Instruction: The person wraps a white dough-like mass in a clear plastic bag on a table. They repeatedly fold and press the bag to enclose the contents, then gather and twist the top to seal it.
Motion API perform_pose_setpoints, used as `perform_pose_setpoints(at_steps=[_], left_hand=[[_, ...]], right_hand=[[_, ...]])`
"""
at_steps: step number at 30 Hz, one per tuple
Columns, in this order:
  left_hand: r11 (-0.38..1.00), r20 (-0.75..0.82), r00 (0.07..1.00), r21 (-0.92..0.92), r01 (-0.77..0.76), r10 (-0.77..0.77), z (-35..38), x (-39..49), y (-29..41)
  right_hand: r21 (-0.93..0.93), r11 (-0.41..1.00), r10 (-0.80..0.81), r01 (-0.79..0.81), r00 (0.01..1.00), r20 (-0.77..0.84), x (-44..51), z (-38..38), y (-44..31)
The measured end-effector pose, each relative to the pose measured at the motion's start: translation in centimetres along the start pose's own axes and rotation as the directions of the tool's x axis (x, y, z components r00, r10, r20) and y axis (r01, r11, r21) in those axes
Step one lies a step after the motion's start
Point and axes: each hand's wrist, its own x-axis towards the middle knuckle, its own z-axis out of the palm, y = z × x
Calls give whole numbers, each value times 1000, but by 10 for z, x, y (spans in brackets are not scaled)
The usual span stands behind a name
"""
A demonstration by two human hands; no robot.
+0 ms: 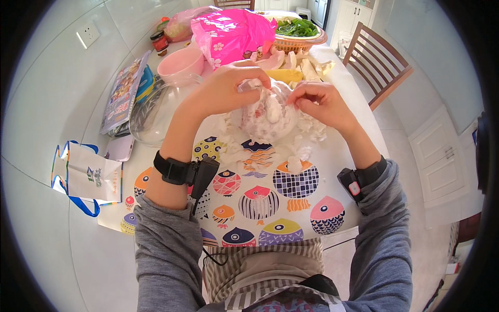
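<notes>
A peeled pomelo (261, 126), still patched with white pith and showing pinkish flesh, rests on the fish-print tablecloth (259, 204). My left hand (230, 87) grips its upper left side with thumb and fingers. Close to the fruit's right side, my right hand (321, 101) has its thumb and fingertips drawn together; whether a bit of pith is between them is too small to tell. Torn pith scraps (314, 128) lie around the fruit, and smaller bits are scattered towards me. Thick peel pieces (310, 72) are piled just behind it.
To the left are a clear glass bowl (150, 121), a pink bowl (181, 62), a picture booklet (126, 93) and a paper bag (93, 171). A pink plastic bag (234, 33) and a basket (292, 45) with leafy greens stand behind. A wooden chair (376, 66) is at right.
</notes>
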Motion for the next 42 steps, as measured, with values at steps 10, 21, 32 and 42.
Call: perform_pose_setpoints(at_steps=[10,21,32,42], left_hand=[[999,13,1000,52,12,-12,-1,-2,21],[994,75,997,112,5,-13,-6,-2,28],[988,-20,1000,155,6,-3,2,-21,33],[991,63,995,111,-79,73,-8,-20,28]], right_hand=[[-322,945,-64,54,998,-21,5,31,9],[-214,953,224,-216,974,17,11,48,-23],[-213,960,195,-182,980,40,10,52,-24],[-208,964,183,-166,981,64,9,51,-22]])
